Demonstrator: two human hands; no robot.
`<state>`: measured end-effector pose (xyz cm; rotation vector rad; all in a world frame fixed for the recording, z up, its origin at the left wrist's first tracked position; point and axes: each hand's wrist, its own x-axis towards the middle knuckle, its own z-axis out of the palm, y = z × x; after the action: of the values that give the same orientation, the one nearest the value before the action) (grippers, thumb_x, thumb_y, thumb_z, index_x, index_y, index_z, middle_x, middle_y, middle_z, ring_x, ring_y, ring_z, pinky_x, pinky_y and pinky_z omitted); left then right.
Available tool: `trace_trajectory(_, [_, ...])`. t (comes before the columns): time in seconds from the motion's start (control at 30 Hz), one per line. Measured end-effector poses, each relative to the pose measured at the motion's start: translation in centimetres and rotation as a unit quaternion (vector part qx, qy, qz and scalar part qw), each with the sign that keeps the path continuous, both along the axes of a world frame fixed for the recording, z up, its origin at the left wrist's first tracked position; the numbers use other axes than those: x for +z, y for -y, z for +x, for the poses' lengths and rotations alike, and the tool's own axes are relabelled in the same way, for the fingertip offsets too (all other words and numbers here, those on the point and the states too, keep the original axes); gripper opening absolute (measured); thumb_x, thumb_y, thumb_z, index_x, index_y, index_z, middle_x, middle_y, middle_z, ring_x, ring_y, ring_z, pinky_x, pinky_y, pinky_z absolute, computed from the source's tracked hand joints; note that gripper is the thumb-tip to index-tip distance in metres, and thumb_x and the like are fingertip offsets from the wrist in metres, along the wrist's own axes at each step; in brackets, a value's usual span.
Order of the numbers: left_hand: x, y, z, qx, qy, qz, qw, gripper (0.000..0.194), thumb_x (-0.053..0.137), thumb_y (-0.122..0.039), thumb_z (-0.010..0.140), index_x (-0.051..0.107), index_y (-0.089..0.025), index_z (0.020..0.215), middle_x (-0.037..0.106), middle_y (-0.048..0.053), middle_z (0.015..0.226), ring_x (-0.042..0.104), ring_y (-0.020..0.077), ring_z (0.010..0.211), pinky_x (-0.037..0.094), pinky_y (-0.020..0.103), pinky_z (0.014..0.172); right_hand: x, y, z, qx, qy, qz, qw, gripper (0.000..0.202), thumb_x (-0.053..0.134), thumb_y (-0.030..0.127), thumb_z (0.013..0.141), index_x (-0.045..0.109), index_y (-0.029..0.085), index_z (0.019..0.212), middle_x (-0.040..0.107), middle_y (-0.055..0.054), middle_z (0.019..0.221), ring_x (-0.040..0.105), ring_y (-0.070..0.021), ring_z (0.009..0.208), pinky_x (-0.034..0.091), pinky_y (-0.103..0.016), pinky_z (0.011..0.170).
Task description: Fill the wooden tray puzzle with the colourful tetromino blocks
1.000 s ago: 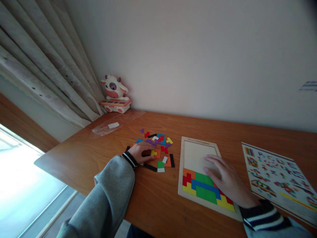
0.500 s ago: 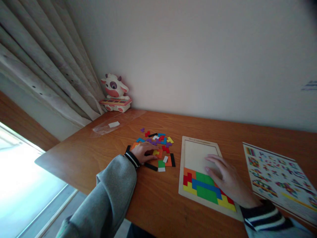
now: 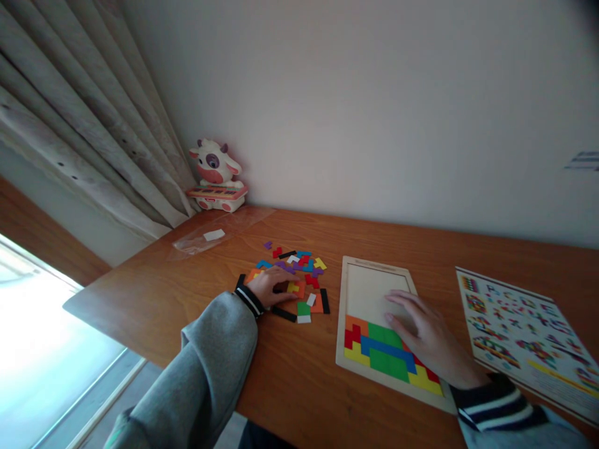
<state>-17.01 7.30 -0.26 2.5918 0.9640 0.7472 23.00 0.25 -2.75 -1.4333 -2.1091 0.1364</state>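
Observation:
My left hand (image 3: 272, 285) rests over a spread of flat, coloured puzzle pieces, thumb and fingers apart. Beside its fingertips lie an orange piece (image 3: 301, 290) and a yellow piece (image 3: 292, 287); what is under the palm is hidden. To the right, a wooden puzzle board (image 3: 341, 312) lies flat, its lower part filled with fitted pieces, among them a green piece (image 3: 389, 365) and a long blue piece (image 3: 384, 349). My right hand (image 3: 421, 324) hovers over or rests on the board's right side, fingers stretched and thumb apart, covering some pieces. I see nothing held in it.
A printed pattern sheet (image 3: 519, 337) lies right of the board. At the table's far left corner stands a cow toy with a keyboard (image 3: 216, 178), a clear plastic bag (image 3: 191, 244) in front of it. A curtain (image 3: 88, 118) hangs at left; the wall closes off the back.
The view has shifted very slightly. Both hands keep nearly the same place and pose, and the pieces on the table and board look unchanged.

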Motion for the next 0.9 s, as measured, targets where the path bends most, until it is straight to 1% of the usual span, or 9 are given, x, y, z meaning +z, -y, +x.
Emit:
trace_trajectory(0.1, [0.1, 0.0, 0.0, 0.007, 0.009, 0.013, 1.000, 0.042, 0.069, -0.048, 0.084, 0.067, -0.022, 0.118, 0.072, 0.009, 0.108, 0.067, 0.0230, 0.101, 0.053, 0.039, 0.093, -0.1, 0.0, 0.0, -0.001, -0.003, 0.003, 1.000, 0.037, 0.049, 0.049, 0.093, 0.059, 0.025, 0.121, 0.063, -0.010, 0.127, 0.058, -0.0297, 0.120, 0.045, -0.051, 0.103])
trace_trajectory(0.2, [0.4, 0.0, 0.2, 0.014, 0.026, 0.036, 0.999, 0.042, 0.070, -0.048, 0.084, 0.067, -0.023, 0.117, 0.073, 0.009, 0.110, 0.067, 0.0237, 0.103, 0.051, 0.042, 0.098, 0.0, 0.0, -0.2, -0.005, -0.006, 0.007, 1.000, 0.037, 0.049, 0.049, 0.093, 0.059, 0.025, 0.120, 0.063, -0.010, 0.127, 0.058, -0.0295, 0.120, 0.044, -0.051, 0.103])
trace_trajectory(0.3, [0.7, 0.5, 1.4, 0.022, 0.051, 0.063, 0.996, 0.039, 0.070, -0.046, 0.084, 0.068, -0.023, 0.116, 0.073, 0.009, 0.112, 0.067, 0.0233, 0.107, 0.049, 0.044, 0.102, 0.4, 0.1, -0.4, -0.016, -0.006, 0.012, 1.000, 0.036, 0.049, 0.048, 0.094, 0.058, 0.026, 0.121, 0.064, -0.010, 0.126, 0.059, -0.0297, 0.119, 0.043, -0.052, 0.102])
trace_trajectory(0.43, [0.9, 1.6, 5.1, 0.003, 0.101, 0.072, 0.992, 0.034, 0.070, -0.043, 0.085, 0.069, -0.020, 0.111, 0.072, 0.009, 0.113, 0.067, 0.0206, 0.105, 0.055, 0.036, 0.095, 1.0, 0.2, -0.9, -0.021, -0.018, 0.021, 0.999, 0.032, 0.048, 0.044, 0.095, 0.058, 0.026, 0.119, 0.064, -0.009, 0.124, 0.059, -0.0279, 0.117, 0.043, -0.050, 0.103])
trace_trajectory(0.53, [0.9, 2.4, 8.8, -0.015, 0.108, 0.075, 0.991, 0.032, 0.069, -0.043, 0.086, 0.070, -0.019, 0.109, 0.073, 0.009, 0.111, 0.067, 0.0211, 0.105, 0.054, 0.037, 0.096, 1.5, 0.3, -1.3, -0.021, -0.025, 0.028, 0.999, 0.030, 0.048, 0.043, 0.095, 0.061, 0.026, 0.116, 0.066, -0.008, 0.121, 0.061, -0.0267, 0.115, 0.044, -0.047, 0.101])
trace_trajectory(0.67, [0.7, 2.8, 13.2, 0.038, 0.122, 0.046, 0.991, 0.035, 0.070, -0.046, 0.084, 0.069, -0.020, 0.107, 0.074, 0.009, 0.105, 0.069, 0.0219, 0.097, 0.057, 0.037, 0.090, 1.7, 0.5, -1.6, -0.030, -0.020, 0.033, 0.999, 0.030, 0.047, 0.044, 0.095, 0.063, 0.027, 0.114, 0.068, -0.008, 0.118, 0.062, -0.0274, 0.113, 0.045, -0.048, 0.096])
trace_trajectory(0.77, [0.2, 2.6, 15.2, 0.057, 0.098, 0.033, 0.993, 0.033, 0.071, -0.048, 0.083, 0.070, -0.019, 0.098, 0.074, 0.008, 0.097, 0.070, 0.0222, 0.089, 0.057, 0.036, 0.084, 1.7, 0.5, -1.6, -0.034, -0.017, 0.035, 0.999, 0.028, 0.047, 0.042, 0.095, 0.063, 0.027, 0.113, 0.068, -0.008, 0.118, 0.062, -0.0272, 0.112, 0.046, -0.047, 0.095])
trace_trajectory(0.83, [-0.1, 2.3, 15.8, 0.055, 0.069, 0.036, 0.995, 0.031, 0.071, -0.048, 0.083, 0.072, -0.018, 0.090, 0.074, 0.008, 0.091, 0.069, 0.0222, 0.085, 0.056, 0.035, 0.082, 1.7, 0.5, -1.6, -0.034, -0.015, 0.036, 0.999, 0.027, 0.048, 0.041, 0.095, 0.063, 0.027, 0.113, 0.068, -0.007, 0.117, 0.062, -0.0270, 0.112, 0.045, -0.047, 0.095])
trace_trajectory(0.9, [-0.2, 2.2, 16.1, 0.039, 0.044, 0.048, 0.997, 0.030, 0.067, -0.046, 0.087, 0.073, -0.018, 0.085, 0.073, 0.008, 0.090, 0.068, 0.0211, 0.084, 0.054, 0.034, 0.082, 1.7, 0.5, -1.5, -0.031, -0.013, 0.035, 0.999, 0.026, 0.049, 0.040, 0.095, 0.062, 0.027, 0.113, 0.068, -0.007, 0.117, 0.062, -0.0269, 0.112, 0.045, -0.047, 0.096])
